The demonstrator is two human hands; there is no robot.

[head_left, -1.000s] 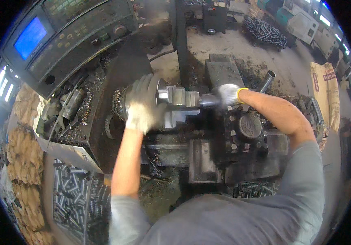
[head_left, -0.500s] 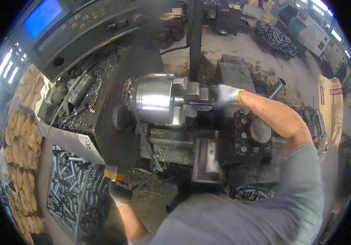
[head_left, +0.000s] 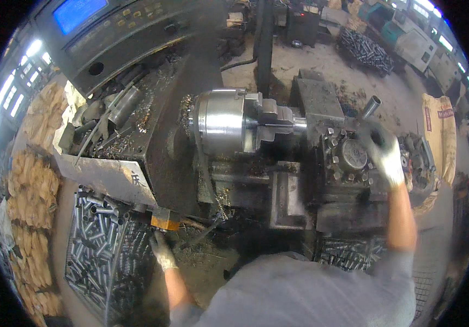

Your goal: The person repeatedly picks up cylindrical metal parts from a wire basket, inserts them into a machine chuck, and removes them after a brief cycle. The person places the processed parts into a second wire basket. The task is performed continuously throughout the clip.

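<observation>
My right hand (head_left: 383, 151), in a white glove with a dark palm, is over the right side of the lathe's tool turret (head_left: 353, 155). It is just below an upright metal tube (head_left: 372, 107); motion smears its fingers, so any contact is unclear. My left hand (head_left: 163, 253), also gloved, is low at the machine's front, its fingers stretched up to the underside of an orange box (head_left: 165, 219). In the shiny lathe chuck (head_left: 221, 121), a short metal piece (head_left: 299, 125) sticks out from between the jaws.
A bin of metal tubes (head_left: 95, 240) stands at lower left, beside stacked brown sacks (head_left: 30, 185). More tubes (head_left: 349, 253) lie beneath the lathe. The control panel (head_left: 131, 32) is at upper left. Metal shavings (head_left: 221, 204) hang under the chuck. A paper sack (head_left: 439, 136) stands at right.
My right hand has left the chuck jaws and moved right, to beside the upright tube. The metal piece's end now shows in the jaws. My left hand has stayed by the orange box.
</observation>
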